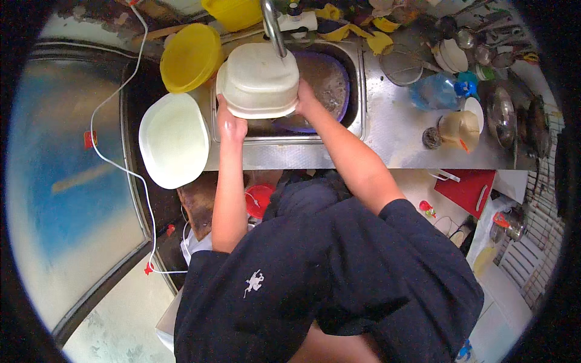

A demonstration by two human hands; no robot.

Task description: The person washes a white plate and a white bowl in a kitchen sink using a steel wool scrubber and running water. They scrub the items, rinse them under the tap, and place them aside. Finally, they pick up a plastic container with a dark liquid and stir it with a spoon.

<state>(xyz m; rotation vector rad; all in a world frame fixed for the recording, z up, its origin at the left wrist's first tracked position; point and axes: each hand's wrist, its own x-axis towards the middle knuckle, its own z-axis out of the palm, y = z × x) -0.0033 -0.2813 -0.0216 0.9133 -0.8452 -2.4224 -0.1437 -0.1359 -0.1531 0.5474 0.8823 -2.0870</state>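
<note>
Between my two hands is a white plastic basin (263,75), tipped so its underside faces up toward me, over the sink. My left hand (230,122) grips its left rim, and my right hand (307,97) grips the right side; the fingers of both are partly hidden by the basin. Just above the basin ends the chrome faucet spout (273,31). Under it, in the steel sink (361,90), sits a purple-rimmed tub (347,93) with cloudy liquid. The basin hides the tub's left part.
Left of the sink stand a white basin (174,140) and yellow basins (190,56). On the right of the steel counter (386,131) are a wire strainer (401,68), a blue-tinted plastic bottle (435,92), a scouring ball (431,138) and pot lids (499,115). A white cord (120,170) hangs at left.
</note>
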